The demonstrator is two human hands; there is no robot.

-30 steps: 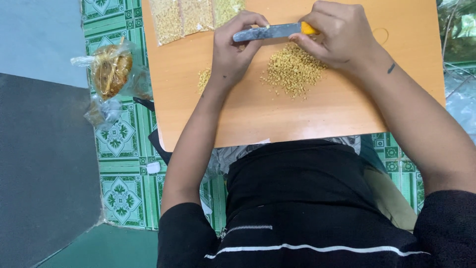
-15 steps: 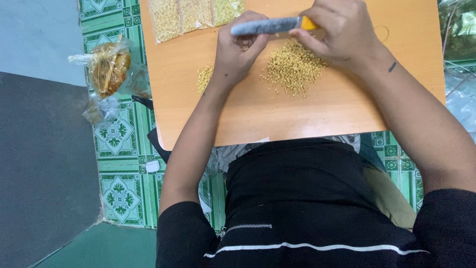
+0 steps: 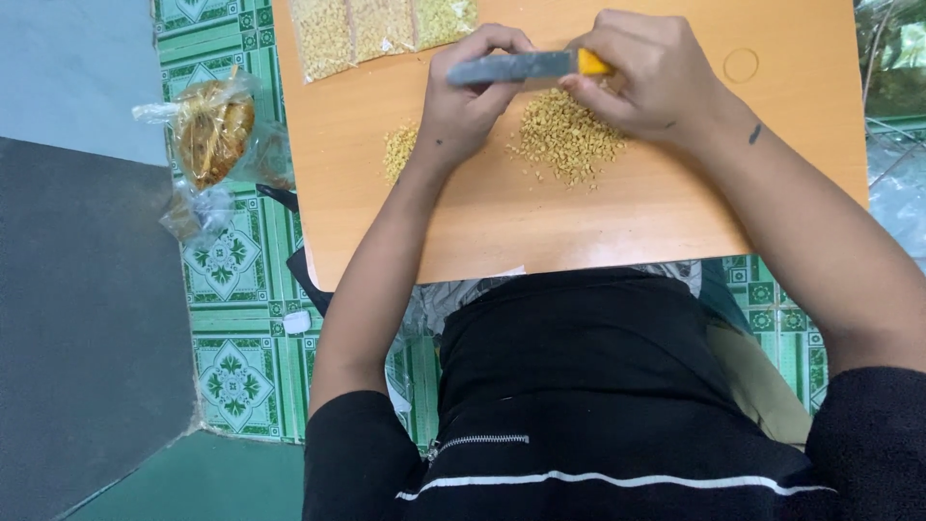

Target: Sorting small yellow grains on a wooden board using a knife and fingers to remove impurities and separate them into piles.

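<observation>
Head view, looking straight down. An orange-brown worktop point(image 3: 598, 222) fills the upper centre of the frame. Above it, both hands meet at the top centre on a knife point(image 3: 526, 67) with a grey blade and a yellow-orange handle, held level and crosswise. The right hand point(image 3: 651, 77), right of centre, is closed around the handle, of which only a short stub shows at the fingers. The left hand point(image 3: 468, 101), just left of it, pinches the blade between thumb and fingertips near the blade's far end.

Directly below the knife and between the two wrists lies a heap of small yellow granules point(image 3: 564, 147) on the worktop, just under the right hand's fingers. A smaller patch of the same grains point(image 3: 398, 151) lies to the left of the left hand, touching neither hand.

At the upper left of the worktop lie clear packets of yellow grain point(image 3: 376, 29), side by side. Off the worktop, at the frame's upper left, a clear plastic bag with brown contents point(image 3: 212, 130) rests on green patterned floor tiles point(image 3: 231, 357).
</observation>
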